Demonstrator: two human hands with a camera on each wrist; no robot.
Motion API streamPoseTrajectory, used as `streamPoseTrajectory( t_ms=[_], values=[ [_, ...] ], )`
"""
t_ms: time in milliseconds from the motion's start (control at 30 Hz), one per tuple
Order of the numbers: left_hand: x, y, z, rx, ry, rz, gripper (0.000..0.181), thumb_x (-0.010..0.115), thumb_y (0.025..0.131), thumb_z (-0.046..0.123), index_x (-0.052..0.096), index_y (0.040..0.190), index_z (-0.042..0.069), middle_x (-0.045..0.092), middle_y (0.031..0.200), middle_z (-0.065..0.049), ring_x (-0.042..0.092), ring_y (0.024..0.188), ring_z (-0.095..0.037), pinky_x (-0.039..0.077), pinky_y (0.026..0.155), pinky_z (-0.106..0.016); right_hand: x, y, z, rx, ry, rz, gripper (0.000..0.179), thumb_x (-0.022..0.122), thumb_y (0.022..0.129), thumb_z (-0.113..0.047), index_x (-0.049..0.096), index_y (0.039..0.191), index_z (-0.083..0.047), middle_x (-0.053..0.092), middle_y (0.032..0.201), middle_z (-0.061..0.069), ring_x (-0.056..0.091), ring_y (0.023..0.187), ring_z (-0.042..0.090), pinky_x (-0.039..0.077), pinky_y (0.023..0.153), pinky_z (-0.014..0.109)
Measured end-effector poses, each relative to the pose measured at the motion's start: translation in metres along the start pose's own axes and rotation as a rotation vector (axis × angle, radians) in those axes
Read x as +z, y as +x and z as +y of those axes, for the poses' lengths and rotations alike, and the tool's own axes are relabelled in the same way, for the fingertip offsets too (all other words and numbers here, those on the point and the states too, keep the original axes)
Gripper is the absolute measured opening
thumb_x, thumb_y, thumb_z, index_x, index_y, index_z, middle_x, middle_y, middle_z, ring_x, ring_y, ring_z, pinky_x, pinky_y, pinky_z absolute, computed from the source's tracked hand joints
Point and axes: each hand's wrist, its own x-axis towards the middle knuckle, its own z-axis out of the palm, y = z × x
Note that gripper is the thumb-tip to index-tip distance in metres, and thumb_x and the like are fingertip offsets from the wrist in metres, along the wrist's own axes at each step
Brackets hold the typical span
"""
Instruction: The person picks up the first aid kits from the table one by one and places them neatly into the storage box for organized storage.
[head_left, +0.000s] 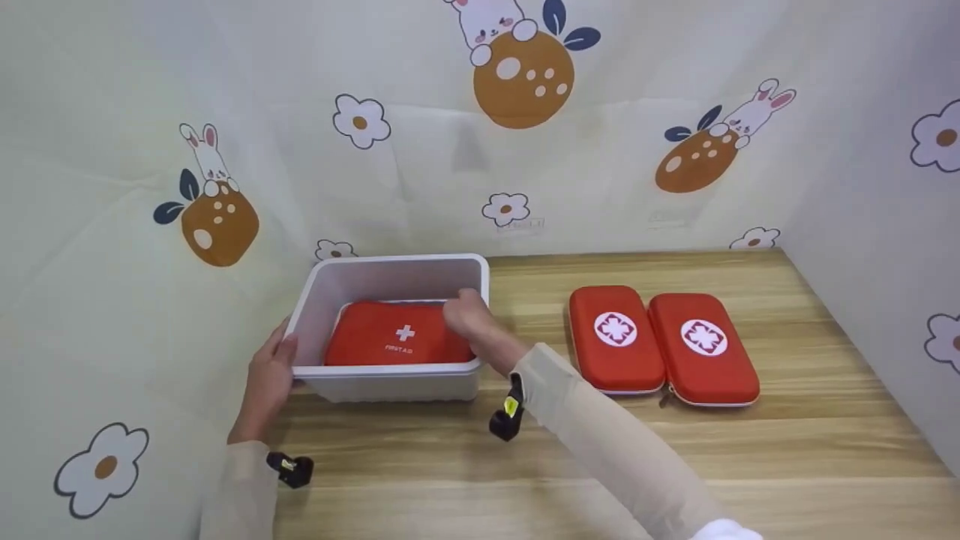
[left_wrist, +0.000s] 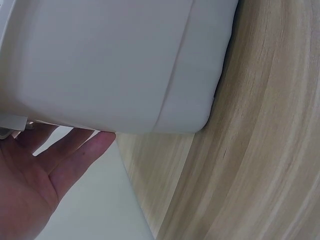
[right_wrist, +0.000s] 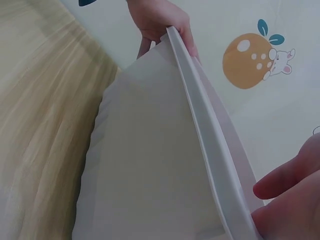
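Sleeve [head_left: 611,435]: front-right of bin [head_left: 394,387]
Right hand [head_left: 472,316]: bin's right side, grasp unclear
Left hand [head_left: 271,373]: grips bin's left rim
Pouch [head_left: 367,330]: inside bin
Cases [head_left: 619,364]: right of bin

Left arm [head_left: 238,487] runs up from the lower left, with the left hand [head_left: 270,379] mid-left, fingers pretty straight. Right arm [head_left: 615,450] slants in from bottom right, right hand [head_left: 471,315] near centre, knuckles up, fingers mostly hidden from the head view.

Whitish bin [head_left: 390,385] — white-crossed red pouch [head_left: 367,326] — tan, wood-grained table [head_left: 825,450]
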Motion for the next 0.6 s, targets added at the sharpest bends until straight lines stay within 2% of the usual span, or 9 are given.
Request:
streamPoseTrajectory(
  t_ms=[67, 167, 267, 367, 500, 600],
  values=[
    [0.001, 0.000, 0.000, -0.009, -0.011, -0.008, 0.060, 0.023, 0.108, 0.049, 0.011, 0.162, 0.027, 0.020, 0.168, -0.013, 0.016, 0.156, -0.038, 0.014, 0.123, -0.066, -0.002, 0.000, 0.000, -0.016, 0.041, 0.006, 0.056, 0.034, 0.095, -0.004, 0.035, 0.149, 0.011, 0.040, 0.156, 0.022, 0.038, 0.145, 0.031, 0.028, 0.125, 0.041],
    [0.001, -0.001, 0.000, -0.022, -0.021, -0.022, 0.061, 0.022, 0.107, 0.052, 0.009, 0.162, 0.031, 0.018, 0.169, -0.011, 0.016, 0.156, -0.038, 0.014, 0.122, -0.067, -0.008, 0.000, 0.001, -0.048, 0.058, -0.023, 0.052, 0.039, 0.093, -0.001, 0.049, 0.144, 0.005, 0.050, 0.150, 0.019, 0.047, 0.139, 0.030, 0.036, 0.120, 0.041],
    [0.001, -0.002, -0.001, -0.023, -0.022, -0.027, 0.061, 0.022, 0.107, 0.053, 0.009, 0.162, 0.032, 0.017, 0.169, -0.010, 0.016, 0.156, -0.038, 0.015, 0.122, -0.067, -0.017, -0.001, 0.004, -0.083, 0.022, -0.091, 0.043, 0.047, 0.094, -0.001, 0.062, 0.134, -0.003, 0.061, 0.139, 0.014, 0.057, 0.124, 0.027, 0.046, 0.111, 0.041],
    [0.001, -0.002, -0.001, -0.013, -0.016, -0.026, 0.060, 0.022, 0.107, 0.053, 0.009, 0.162, 0.032, 0.018, 0.169, -0.010, 0.016, 0.155, -0.038, 0.015, 0.121, -0.068, -0.030, -0.003, 0.008, -0.135, -0.011, -0.140, 0.036, 0.053, 0.095, -0.003, 0.067, 0.127, -0.008, 0.065, 0.132, 0.009, 0.060, 0.117, 0.024, 0.049, 0.107, 0.040],
    [0.001, -0.002, 0.000, -0.003, -0.013, -0.030, 0.060, 0.022, 0.107, 0.052, 0.008, 0.162, 0.032, 0.018, 0.169, -0.011, 0.017, 0.155, -0.039, 0.016, 0.121, -0.069, -0.047, -0.005, 0.018, -0.230, -0.008, -0.137, 0.030, 0.056, 0.095, -0.002, 0.071, 0.120, -0.007, 0.070, 0.125, 0.008, 0.063, 0.115, 0.021, 0.051, 0.105, 0.036],
    [0.000, -0.002, 0.000, 0.013, -0.006, -0.015, 0.060, 0.023, 0.108, 0.049, 0.010, 0.162, 0.029, 0.020, 0.168, -0.012, 0.018, 0.155, -0.039, 0.016, 0.122, -0.067, -0.057, -0.008, 0.026, -0.317, 0.014, -0.135, 0.028, 0.056, 0.094, 0.002, 0.072, 0.116, -0.002, 0.072, 0.121, 0.012, 0.064, 0.114, 0.022, 0.052, 0.100, 0.030]
  ],
)
